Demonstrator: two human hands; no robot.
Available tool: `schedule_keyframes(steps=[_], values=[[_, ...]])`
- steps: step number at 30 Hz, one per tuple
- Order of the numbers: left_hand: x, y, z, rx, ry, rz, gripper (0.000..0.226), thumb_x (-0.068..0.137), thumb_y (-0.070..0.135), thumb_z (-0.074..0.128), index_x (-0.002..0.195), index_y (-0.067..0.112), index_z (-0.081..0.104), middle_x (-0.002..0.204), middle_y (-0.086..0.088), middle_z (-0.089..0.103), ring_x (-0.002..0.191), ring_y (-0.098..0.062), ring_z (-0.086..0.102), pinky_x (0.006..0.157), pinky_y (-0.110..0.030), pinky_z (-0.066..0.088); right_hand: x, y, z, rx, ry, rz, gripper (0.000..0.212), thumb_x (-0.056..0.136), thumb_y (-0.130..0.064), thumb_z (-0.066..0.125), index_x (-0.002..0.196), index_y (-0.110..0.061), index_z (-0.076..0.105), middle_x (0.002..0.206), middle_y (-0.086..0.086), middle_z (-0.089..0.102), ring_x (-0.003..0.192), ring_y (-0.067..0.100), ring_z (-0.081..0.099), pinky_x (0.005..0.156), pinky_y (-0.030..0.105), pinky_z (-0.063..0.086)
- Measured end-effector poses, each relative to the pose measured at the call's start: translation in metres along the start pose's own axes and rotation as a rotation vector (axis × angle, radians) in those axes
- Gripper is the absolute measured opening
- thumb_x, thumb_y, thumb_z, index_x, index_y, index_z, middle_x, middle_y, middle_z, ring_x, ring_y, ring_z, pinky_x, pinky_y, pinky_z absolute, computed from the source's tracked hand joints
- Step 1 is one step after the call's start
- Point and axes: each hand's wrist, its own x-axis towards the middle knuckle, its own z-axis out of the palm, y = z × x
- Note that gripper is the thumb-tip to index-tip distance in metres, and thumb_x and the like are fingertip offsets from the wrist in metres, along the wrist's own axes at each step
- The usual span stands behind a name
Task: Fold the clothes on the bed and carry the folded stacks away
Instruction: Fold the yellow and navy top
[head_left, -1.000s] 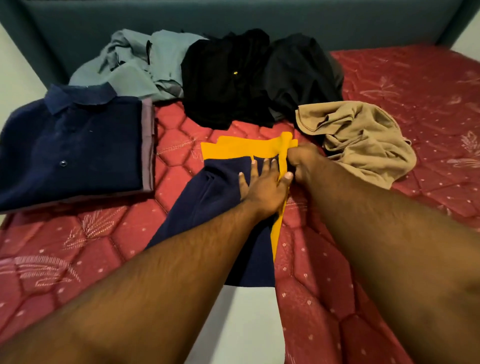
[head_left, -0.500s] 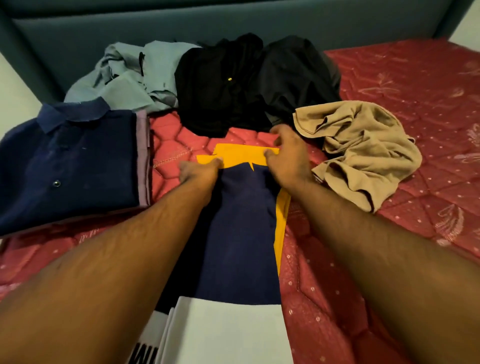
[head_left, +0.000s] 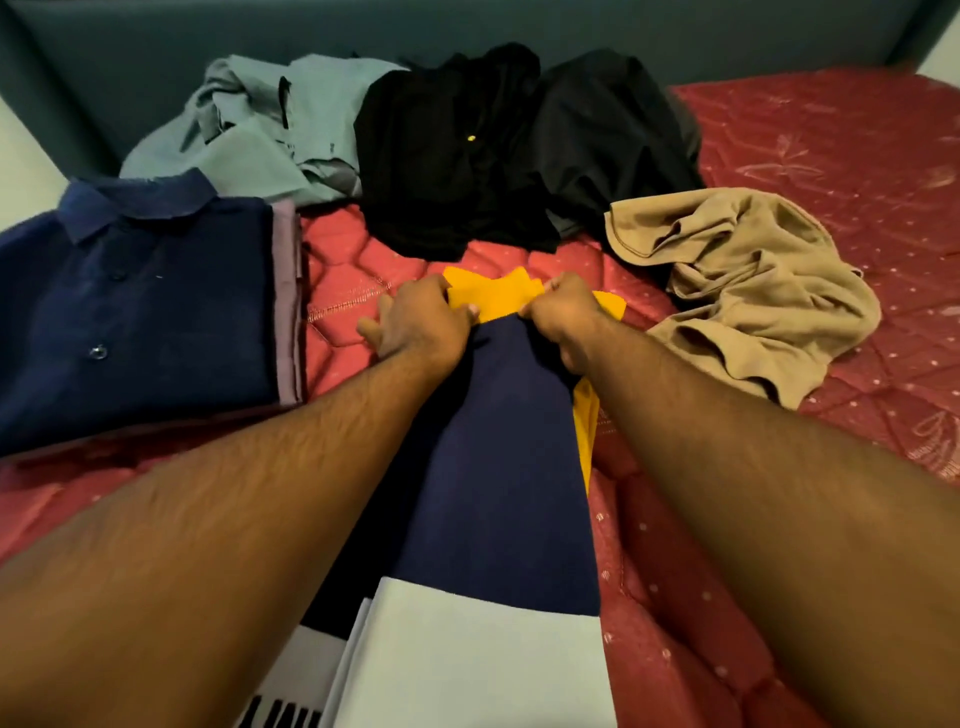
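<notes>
Red quilted mattress (head_left: 841, 171) meets a teal padded headboard (head_left: 519, 26); left hand (head_left: 421, 325) and right hand (head_left: 563, 319) both pinch the navy-and-yellow garment (head_left: 498, 441).

Dim, warm indoor light falls evenly from above, with only soft shadows under the forearms nearest the camera. Beyond the fingers (head_left: 374, 332) the black clothes (head_left: 457, 156) lose nearly all fold detail. Wide-angle distortion bows the headboard (head_left: 675, 36) and swells the forearms; fine detail is slightly soft throughout
</notes>
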Motion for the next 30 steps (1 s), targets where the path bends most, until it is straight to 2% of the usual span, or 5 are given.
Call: schedule_keyframes(steps=[6, 10, 14, 23, 30], values=[[0.01, 0.014, -0.01, -0.417, 0.199, 0.118, 0.02, 0.094, 0.029, 0.057, 0.11, 0.017, 0.053, 0.106, -0.001, 0.062, 0.103, -0.026, 0.058, 0.091, -0.042, 0.041, 0.007, -0.013, -0.008, 0.465, -0.111, -0.011, 0.03, 0.082, 0.01, 0.055, 0.089, -0.017, 0.048, 0.073, 0.005, 0.057, 0.062, 0.015, 0.056, 0.049, 0.025, 0.049], [0.004, 0.008, -0.008, -0.168, 0.008, 0.031, 0.065, 0.092, 0.042, 0.06, 0.146, 0.018, 0.032, 0.142, -0.01, 0.044, 0.127, -0.036, 0.046, 0.103, -0.044, 0.039, 0.006, 0.005, -0.008, -0.127, 0.088, -0.132, 0.044, 0.078, 0.004, 0.053, 0.113, -0.022, 0.044, 0.099, 0.008, 0.054, 0.08, 0.021, 0.054, 0.056, 0.028, 0.047], [-0.059, 0.0, -0.018, 0.344, -0.007, 0.506, 0.041, 0.096, 0.045, 0.045, 0.13, 0.022, 0.051, 0.136, -0.005, 0.051, 0.124, -0.03, 0.047, 0.101, -0.047, 0.032, -0.06, 0.022, -0.014, -0.352, 0.085, -0.465, 0.049, 0.082, -0.011, 0.06, 0.13, -0.012, 0.051, 0.132, 0.013, 0.051, 0.125, 0.031, 0.045, 0.105, 0.043, 0.037], [-0.243, -0.108, -0.074, 0.354, -0.412, 0.231, 0.069, 0.094, 0.065, 0.001, 0.154, 0.033, -0.009, 0.163, 0.004, -0.012, 0.15, -0.021, -0.01, 0.118, -0.052, -0.004, -0.279, 0.097, -0.015, -1.059, -0.209, -0.472, 0.081, 0.082, -0.065, -0.002, 0.151, -0.03, 0.023, 0.162, 0.0, 0.005, 0.148, 0.025, -0.011, 0.115, 0.053, -0.009], [-0.393, -0.223, -0.171, 0.376, -0.426, 0.07, 0.081, 0.075, 0.08, -0.005, 0.149, 0.049, -0.013, 0.163, 0.007, -0.012, 0.15, -0.019, -0.001, 0.119, -0.046, 0.01, -0.391, 0.122, 0.034, -1.186, -0.413, -0.632, 0.07, 0.091, -0.062, 0.024, 0.136, -0.017, 0.054, 0.142, 0.01, 0.052, 0.132, 0.03, 0.047, 0.107, 0.054, 0.019]])
